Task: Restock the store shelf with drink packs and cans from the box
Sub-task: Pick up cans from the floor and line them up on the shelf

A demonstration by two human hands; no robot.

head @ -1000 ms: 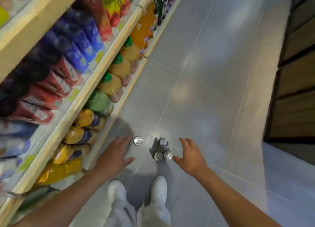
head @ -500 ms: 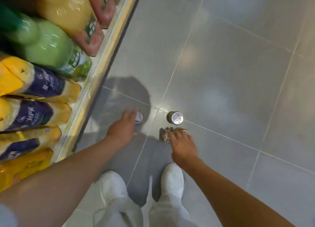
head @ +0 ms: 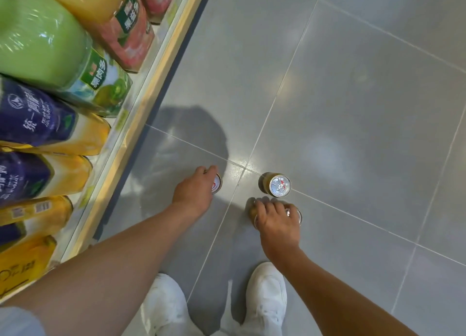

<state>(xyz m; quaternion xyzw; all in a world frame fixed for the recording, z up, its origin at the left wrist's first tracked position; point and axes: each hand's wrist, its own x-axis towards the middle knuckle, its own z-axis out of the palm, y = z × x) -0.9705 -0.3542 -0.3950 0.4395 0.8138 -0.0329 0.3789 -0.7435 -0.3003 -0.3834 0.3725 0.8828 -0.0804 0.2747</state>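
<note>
Several gold cans with silver lids stand on the grey tiled floor in front of my feet. My left hand [head: 195, 190] covers the leftmost can [head: 217, 184], fingers wrapped over its top. My right hand [head: 273, 216] lies over two cans standing side by side [head: 297, 214], fingers curled around them; most of both is hidden under the hand. One more can [head: 278, 185] stands free just beyond my right hand. No box is in view.
The low shelf's wooden edge [head: 141, 108] runs diagonally on the left, packed with green [head: 45, 48], pink-labelled [head: 131, 33] and yellow, purple-labelled bottles [head: 50, 134]. My white shoes [head: 267, 293] stand just behind the cans. Bare floor tiles [head: 353, 96] spread to the right.
I have bent lower and the view has tilted down to the floor. Both hands have dropped from hovering above the cans onto them, the left on one, the right on two.
</note>
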